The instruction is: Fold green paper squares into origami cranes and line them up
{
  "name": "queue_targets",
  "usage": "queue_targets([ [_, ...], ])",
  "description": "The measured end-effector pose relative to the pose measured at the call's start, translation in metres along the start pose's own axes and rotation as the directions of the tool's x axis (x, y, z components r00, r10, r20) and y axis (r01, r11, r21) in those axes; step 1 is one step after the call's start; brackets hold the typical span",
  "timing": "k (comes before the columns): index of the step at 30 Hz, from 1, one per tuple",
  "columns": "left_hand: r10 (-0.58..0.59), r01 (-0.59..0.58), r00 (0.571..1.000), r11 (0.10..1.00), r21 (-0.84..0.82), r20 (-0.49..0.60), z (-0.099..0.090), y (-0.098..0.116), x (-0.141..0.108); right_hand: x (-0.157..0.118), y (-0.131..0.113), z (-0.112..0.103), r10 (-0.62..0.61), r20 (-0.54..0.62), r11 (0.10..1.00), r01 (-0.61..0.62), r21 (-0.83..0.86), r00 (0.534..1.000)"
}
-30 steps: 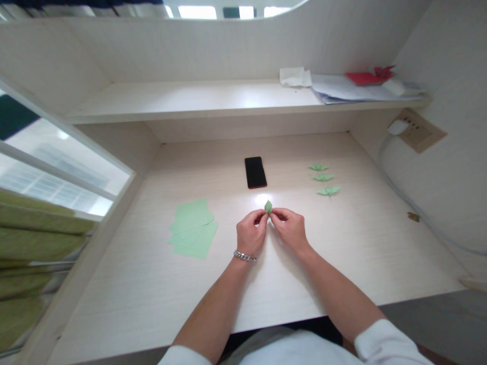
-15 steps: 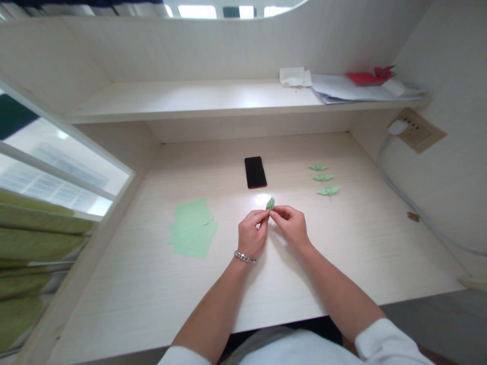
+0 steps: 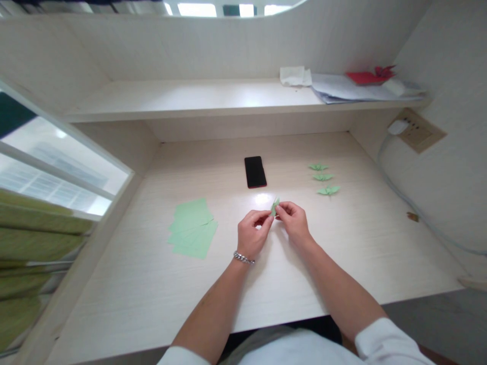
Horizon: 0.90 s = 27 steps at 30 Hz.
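Between my fingertips is a small folded piece of green paper (image 3: 275, 206), its pointed end up and its lower part hidden by my fingers. My left hand (image 3: 254, 231) pinches it from the left and low down; a chain bracelet circles that wrist. From the right, my right hand (image 3: 292, 221) pinches its other side with thumb and forefinger. Three green paper cranes (image 3: 323, 177) sit in a column to the right, wings spread. Loose green paper sheets (image 3: 194, 228) lie overlapping on the left.
A black phone (image 3: 255, 172) lies on the pale desk (image 3: 152, 294) beyond my hands. Above the back runs a shelf (image 3: 182, 96) with papers (image 3: 342, 88), a red paper item (image 3: 365, 77) and a tissue (image 3: 294, 76). A charger cable (image 3: 399, 190) hangs from the wall socket (image 3: 420, 132) at right.
The folded green paper has shifted slightly right and tilted. My right fingers have moved up its right side, while my left fingertips have followed a little to the right.
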<state>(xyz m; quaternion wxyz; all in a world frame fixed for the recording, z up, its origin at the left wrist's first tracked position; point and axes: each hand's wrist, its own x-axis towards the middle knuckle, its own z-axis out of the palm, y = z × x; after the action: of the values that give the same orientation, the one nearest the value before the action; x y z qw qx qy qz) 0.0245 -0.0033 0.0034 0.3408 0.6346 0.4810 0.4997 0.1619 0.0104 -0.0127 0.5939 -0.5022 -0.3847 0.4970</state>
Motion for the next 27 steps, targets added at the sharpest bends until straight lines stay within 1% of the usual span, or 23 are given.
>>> queue_targets([
  [2, -0.062, 0.059, 0.996, 0.997, -0.042, -0.067, -0.0017, -0.0022, 0.0023, -0.0002, -0.0009, 0.0, 0.022, 0.029, 1.0, -0.022, 0.002, 0.999],
  [4, -0.095, 0.088, 0.991, 0.993, -0.079, -0.091, -0.0026, -0.0033, 0.0038, -0.001, -0.0025, 0.0006, 0.037, 0.062, 0.999, -0.037, 0.011, 0.997],
  [8, -0.099, 0.094, 0.995, 0.983, -0.161, -0.026, -0.0011, -0.0018, 0.0024, -0.0027, -0.0044, 0.0024, 0.028, 0.104, 0.999, -0.031, 0.022, 0.994],
  [10, -0.096, 0.095, 0.995, 0.981, -0.171, 0.0, -0.0002, -0.001, 0.001, -0.003, -0.0045, 0.0028, 0.016, 0.109, 1.0, -0.018, 0.022, 0.994],
  [17, -0.033, 0.032, 0.999, 0.997, -0.071, -0.026, -0.0031, -0.0034, 0.0013, -0.003, -0.0053, 0.0022, -0.016, 0.123, 0.998, 0.024, -0.064, 0.992],
  [23, -0.118, 0.115, 0.993, 0.986, -0.118, -0.02, -0.0052, -0.0025, 0.0035, -0.0034, -0.0061, 0.0013, -0.055, 0.153, 0.989, 0.075, -0.127, 0.987],
  [27, -0.14, 0.142, 0.99, 0.981, -0.133, 0.019, -0.0094, -0.0027, 0.0065, -0.0027, -0.0049, -0.0009, -0.063, 0.186, 0.982, 0.095, -0.166, 0.98],
])
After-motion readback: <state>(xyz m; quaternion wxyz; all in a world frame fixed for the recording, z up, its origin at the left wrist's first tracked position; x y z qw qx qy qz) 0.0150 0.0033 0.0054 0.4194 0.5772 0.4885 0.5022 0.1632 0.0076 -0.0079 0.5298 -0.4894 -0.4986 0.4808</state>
